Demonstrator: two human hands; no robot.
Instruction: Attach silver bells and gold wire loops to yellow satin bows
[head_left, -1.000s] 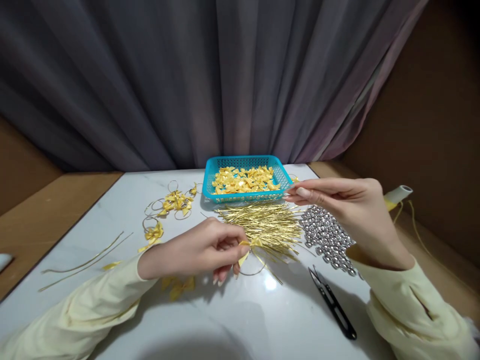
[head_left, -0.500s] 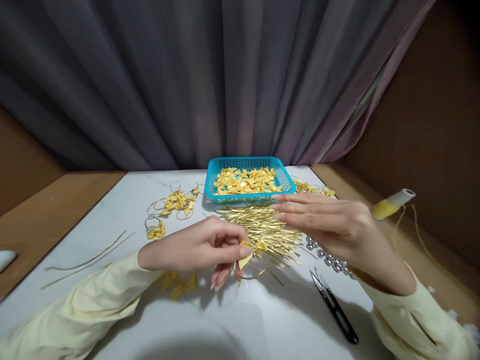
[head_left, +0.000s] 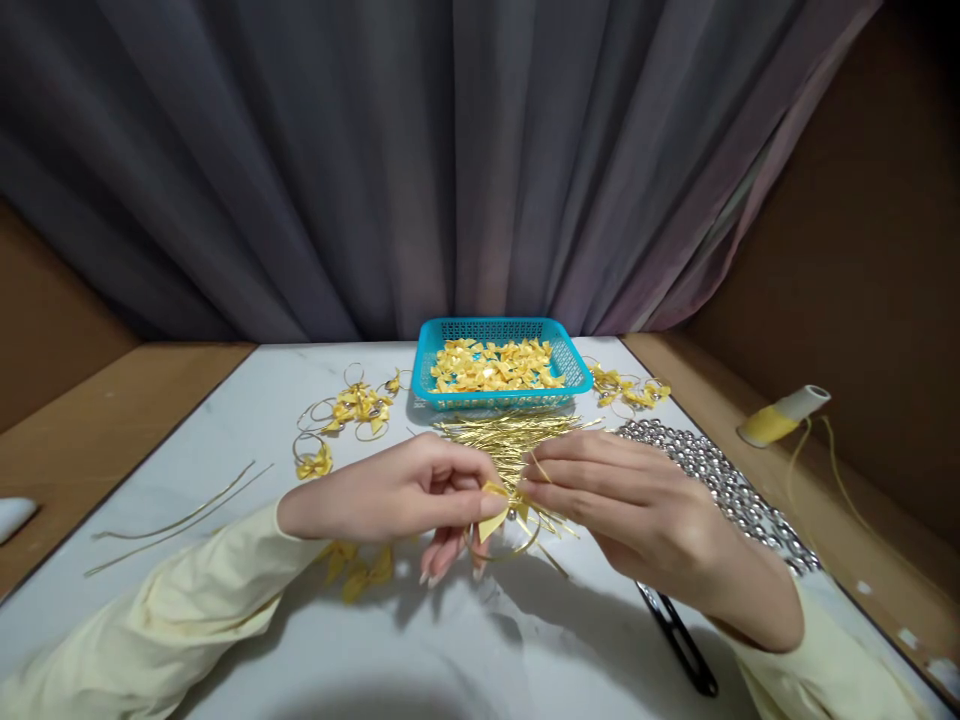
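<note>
My left hand (head_left: 431, 495) pinches a yellow ribbon bow (head_left: 493, 522) between thumb and fingers, its lower fingers curled beneath. A small silver bell (head_left: 513, 514) sits at the bow's middle, and a thin gold tie (head_left: 517, 554) loops below it. From the right, my right hand (head_left: 626, 500) meets the bow, fingers pressed together around the gold tie; its fingertips are partly hidden. Behind both hands lies a pile of gold ties (head_left: 487, 432). Black-handled thread snips (head_left: 679, 640) lie under my right wrist, their blades covered.
A blue basket (head_left: 427, 395) of yellow bows stands at the back. Finished bows with looped ties lie left (head_left: 360, 405) and right (head_left: 630, 388) of it. Many silver bells (head_left: 712, 480) spread at the right, near a spool of yellow cord (head_left: 780, 415). Loose ties (head_left: 180, 515) lie left.
My right hand has come down and left to the bow, its extended fingers closing at the tie. More of the silver bells now show. My left hand keeps its hold.
</note>
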